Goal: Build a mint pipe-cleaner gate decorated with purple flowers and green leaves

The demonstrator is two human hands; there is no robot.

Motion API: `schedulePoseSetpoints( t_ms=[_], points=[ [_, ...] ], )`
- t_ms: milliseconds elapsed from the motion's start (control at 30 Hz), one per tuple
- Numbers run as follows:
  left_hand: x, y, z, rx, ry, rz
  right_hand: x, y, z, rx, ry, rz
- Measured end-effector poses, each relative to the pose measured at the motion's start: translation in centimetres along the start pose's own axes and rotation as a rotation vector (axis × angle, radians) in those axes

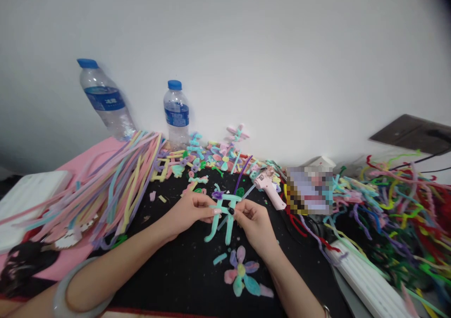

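Above the black mat (165,261), my left hand (197,210) pinches the left side of a mint-green pipe-cleaner shape (229,228). My right hand (250,217) is closed on its right side, thumb and fingers pressed together. The shape has two long legs hanging down and a bar across the top, with a small purple piece (217,195) at its upper left. Just below the hands lies a multicoloured pipe-cleaner flower (241,270) with a yellow centre, beside a short teal piece (220,259).
A pink glue gun (270,190) rests right of centre. Two bottles (177,116) stand near the wall. Bundled pastel pipe cleaners (123,182) cover the left side, tangled bright ones (398,214) the right. Small finished pieces (211,158) line the back.
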State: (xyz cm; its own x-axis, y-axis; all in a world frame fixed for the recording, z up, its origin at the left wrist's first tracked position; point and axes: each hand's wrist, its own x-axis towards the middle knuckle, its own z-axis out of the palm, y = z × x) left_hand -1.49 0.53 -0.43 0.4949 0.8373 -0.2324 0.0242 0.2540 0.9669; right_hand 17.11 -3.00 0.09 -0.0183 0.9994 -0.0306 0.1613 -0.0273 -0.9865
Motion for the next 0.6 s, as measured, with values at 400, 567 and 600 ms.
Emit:
schedulePoseSetpoints(
  t_ms=[400,567,600],
  points=[
    [0.6,1.5,-1.9,0.342,0.444,0.136,0.4,-0.4,-2.3,-0.159,0.358,-0.186],
    [0.9,1.2,-3.0,0.715,0.517,0.232,0.4,-0.5,-3.0,-0.272,0.476,-0.235],
    [0.9,1.3,-3.2,0.786,0.533,0.236,0.4,-0.5,-3.1,-0.295,0.486,-0.241]
  ],
)
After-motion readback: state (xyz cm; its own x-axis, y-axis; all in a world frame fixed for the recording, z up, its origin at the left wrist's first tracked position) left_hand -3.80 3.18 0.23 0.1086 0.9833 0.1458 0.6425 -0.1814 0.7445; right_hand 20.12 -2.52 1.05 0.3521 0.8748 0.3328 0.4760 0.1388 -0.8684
